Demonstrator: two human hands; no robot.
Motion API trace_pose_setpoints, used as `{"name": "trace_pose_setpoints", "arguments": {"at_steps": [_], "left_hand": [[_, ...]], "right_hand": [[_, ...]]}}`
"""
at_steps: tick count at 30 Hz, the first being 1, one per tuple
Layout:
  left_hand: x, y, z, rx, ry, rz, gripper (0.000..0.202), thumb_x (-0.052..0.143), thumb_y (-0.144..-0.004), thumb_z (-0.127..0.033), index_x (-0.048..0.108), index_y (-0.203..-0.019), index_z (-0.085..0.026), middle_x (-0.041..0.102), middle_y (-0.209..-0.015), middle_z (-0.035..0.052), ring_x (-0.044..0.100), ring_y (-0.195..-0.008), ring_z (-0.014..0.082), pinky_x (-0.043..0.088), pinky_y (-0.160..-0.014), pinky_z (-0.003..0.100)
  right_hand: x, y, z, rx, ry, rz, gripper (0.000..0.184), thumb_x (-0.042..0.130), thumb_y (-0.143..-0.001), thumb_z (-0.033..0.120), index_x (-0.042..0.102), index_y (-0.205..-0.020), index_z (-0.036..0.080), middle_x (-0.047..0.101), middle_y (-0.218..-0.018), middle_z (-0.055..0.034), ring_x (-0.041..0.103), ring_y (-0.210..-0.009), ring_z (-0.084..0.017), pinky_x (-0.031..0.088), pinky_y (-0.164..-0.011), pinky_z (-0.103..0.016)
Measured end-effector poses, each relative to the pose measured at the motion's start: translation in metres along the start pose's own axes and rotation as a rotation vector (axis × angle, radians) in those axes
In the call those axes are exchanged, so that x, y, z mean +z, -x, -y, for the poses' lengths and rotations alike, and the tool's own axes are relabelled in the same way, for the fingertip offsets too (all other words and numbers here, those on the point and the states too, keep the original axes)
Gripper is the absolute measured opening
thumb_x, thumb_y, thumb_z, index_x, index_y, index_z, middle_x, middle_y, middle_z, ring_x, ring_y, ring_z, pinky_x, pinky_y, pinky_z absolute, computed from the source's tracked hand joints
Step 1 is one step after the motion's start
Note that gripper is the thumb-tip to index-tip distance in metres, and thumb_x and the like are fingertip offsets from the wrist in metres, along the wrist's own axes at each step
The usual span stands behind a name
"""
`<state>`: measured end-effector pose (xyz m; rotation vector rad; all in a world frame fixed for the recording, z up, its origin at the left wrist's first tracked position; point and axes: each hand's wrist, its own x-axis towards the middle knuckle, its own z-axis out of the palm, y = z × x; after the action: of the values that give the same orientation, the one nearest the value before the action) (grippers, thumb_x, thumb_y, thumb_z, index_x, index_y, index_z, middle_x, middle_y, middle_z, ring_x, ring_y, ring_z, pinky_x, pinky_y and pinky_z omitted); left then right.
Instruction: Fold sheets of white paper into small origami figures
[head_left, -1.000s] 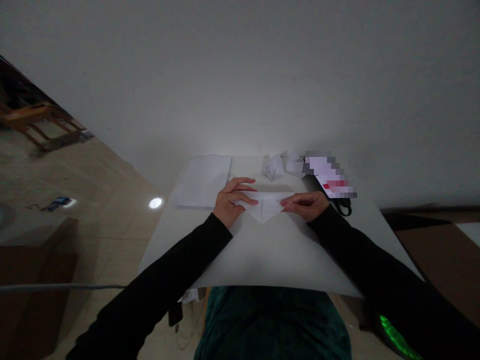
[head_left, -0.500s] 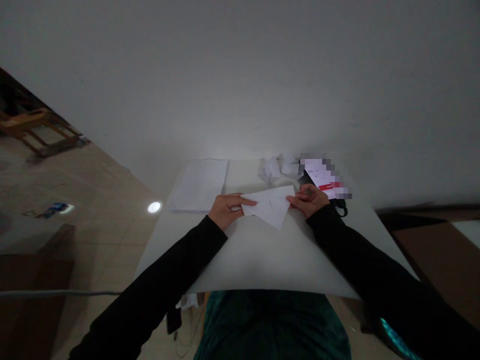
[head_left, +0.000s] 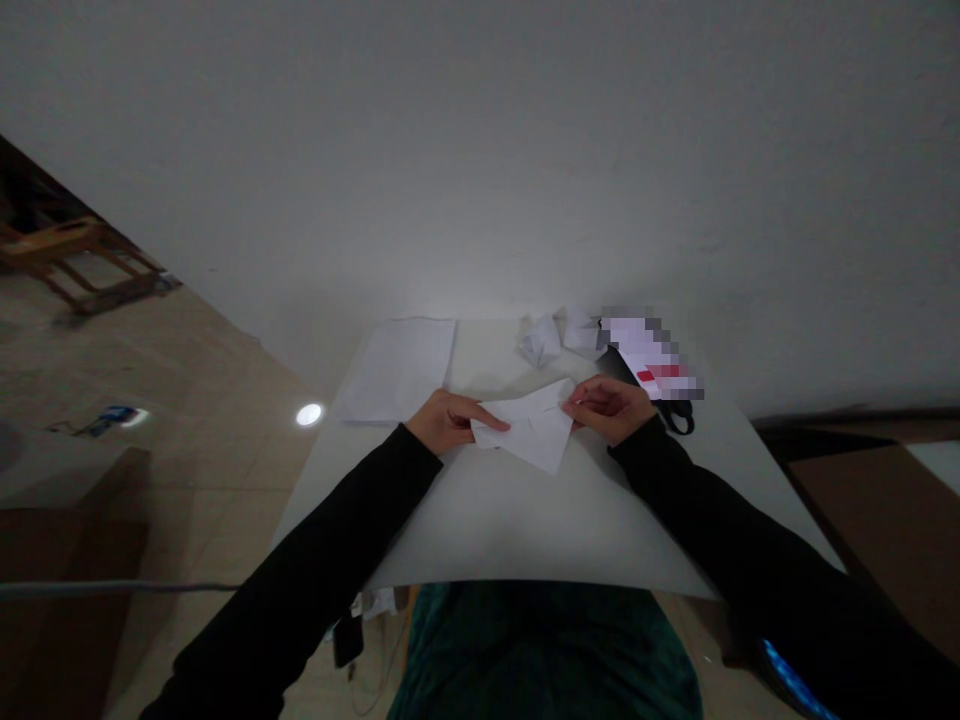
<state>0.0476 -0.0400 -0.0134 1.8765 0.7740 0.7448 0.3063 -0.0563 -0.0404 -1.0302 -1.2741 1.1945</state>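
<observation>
A folded sheet of white paper [head_left: 531, 430] lies on the white tabletop [head_left: 480, 525], in front of the person and between both hands. Its crisp, flat form is roughly triangular: the long axis runs side to side, rising slightly to the right, and the point aims down the table toward the person's torso. The left hand [head_left: 450, 422] is closed on the sheet's left end, fingers over the top edge. The right hand [head_left: 609, 408] is curled, its fingertips pinching the right end. Both forearms are in black sleeves. Beyond the work, a flat stack of white paper [head_left: 397, 370] lies to the left. Two crumpled or folded paper pieces [head_left: 551, 338] sit farther up, just beside a pixelated printed item [head_left: 649, 352], which is unreadable, with a black strap [head_left: 679, 420] beneath it.
</observation>
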Motion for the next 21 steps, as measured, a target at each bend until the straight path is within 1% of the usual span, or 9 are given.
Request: {"name": "trace_pose_setpoints", "arguments": {"at_steps": [2,4,7,9,11,13,16,18,21], "left_hand": [[0.000,0.000,-0.001,-0.007,0.044,0.023,0.019,0.073,-0.068,-0.026,0.074,-0.085,-0.016,0.073,-0.086,0.0098,0.070,-0.077,0.0181,0.057,-0.069,0.023],[0.002,0.000,-0.001,-0.042,0.107,0.036,0.024,0.075,-0.065,-0.024,0.073,-0.087,-0.015,0.073,-0.089,0.0098,0.070,-0.079,0.0184,0.057,-0.072,0.024],[0.005,0.000,-0.002,-0.123,0.178,-0.005,0.037,0.081,-0.056,-0.023,0.073,-0.090,-0.013,0.073,-0.090,0.0100,0.070,-0.078,0.0194,0.059,-0.073,0.027],[0.006,-0.001,-0.002,-0.150,0.214,-0.049,0.040,0.084,-0.052,-0.024,0.073,-0.089,-0.013,0.073,-0.088,0.0100,0.070,-0.077,0.0201,0.059,-0.073,0.027],[0.005,-0.001,-0.004,-0.168,0.262,-0.076,0.039,0.083,-0.054,-0.026,0.073,-0.088,-0.012,0.073,-0.082,0.0096,0.071,-0.076,0.0209,0.060,-0.073,0.027],[0.004,0.000,-0.005,-0.194,0.331,-0.082,0.036,0.081,-0.058,-0.028,0.073,-0.090,-0.012,0.073,-0.077,0.0090,0.071,-0.074,0.0214,0.061,-0.071,0.029],[0.005,0.000,-0.006,-0.230,0.403,-0.099,0.033,0.078,-0.063,-0.029,0.072,-0.091,-0.012,0.073,-0.076,0.0082,0.071,-0.072,0.0204,0.062,-0.071,0.029],[0.009,0.000,-0.006,-0.249,0.399,-0.126,0.032,0.078,-0.064,-0.028,0.072,-0.092,-0.012,0.074,-0.077,0.0074,0.071,-0.071,0.0192,0.062,-0.072,0.030],[0.017,-0.002,-0.003,-0.267,0.373,-0.178,0.034,0.077,-0.063,-0.028,0.072,-0.093,-0.012,0.074,-0.080,0.0071,0.070,-0.070,0.0182,0.062,-0.074,0.032]], "right_hand": [[0.001,0.001,-0.001,0.010,0.004,0.020,0.019,0.078,-0.060,0.029,0.062,-0.067,0.021,0.067,-0.061,0.0014,0.065,-0.054,-0.013,0.057,-0.054,-0.027],[0.000,0.001,-0.002,0.016,0.024,-0.013,0.018,0.078,-0.060,0.029,0.064,-0.066,0.020,0.068,-0.061,0.0008,0.065,-0.054,-0.013,0.057,-0.054,-0.026],[-0.002,0.000,-0.003,0.011,0.056,-0.052,0.016,0.078,-0.059,0.028,0.067,-0.067,0.020,0.068,-0.060,0.0009,0.062,-0.051,-0.011,0.055,-0.051,-0.023],[-0.003,0.000,-0.004,0.022,0.040,-0.007,0.016,0.077,-0.059,0.028,0.069,-0.069,0.019,0.070,-0.063,0.0002,0.062,-0.051,-0.010,0.055,-0.052,-0.023],[-0.002,0.001,-0.004,0.067,0.005,0.060,0.018,0.078,-0.059,0.029,0.071,-0.072,0.019,0.071,-0.066,-0.0005,0.063,-0.053,-0.011,0.057,-0.054,-0.023],[-0.001,0.002,-0.004,0.126,-0.025,0.090,0.021,0.079,-0.057,0.030,0.072,-0.074,0.020,0.071,-0.064,-0.0003,0.064,-0.052,-0.011,0.058,-0.055,-0.025],[-0.001,0.002,-0.004,0.169,-0.044,0.045,0.020,0.080,-0.055,0.029,0.072,-0.072,0.021,0.070,-0.061,0.0008,0.063,-0.050,-0.010,0.059,-0.055,-0.023],[-0.001,0.001,-0.002,0.148,-0.025,0.005,0.018,0.080,-0.056,0.028,0.072,-0.070,0.021,0.069,-0.058,0.0016,0.062,-0.047,-0.009,0.058,-0.053,-0.021],[-0.002,0.000,0.001,0.065,0.037,-0.030,0.015,0.079,-0.057,0.026,0.072,-0.069,0.020,0.067,-0.055,0.0024,0.059,-0.043,-0.008,0.056,-0.048,-0.020]]}}
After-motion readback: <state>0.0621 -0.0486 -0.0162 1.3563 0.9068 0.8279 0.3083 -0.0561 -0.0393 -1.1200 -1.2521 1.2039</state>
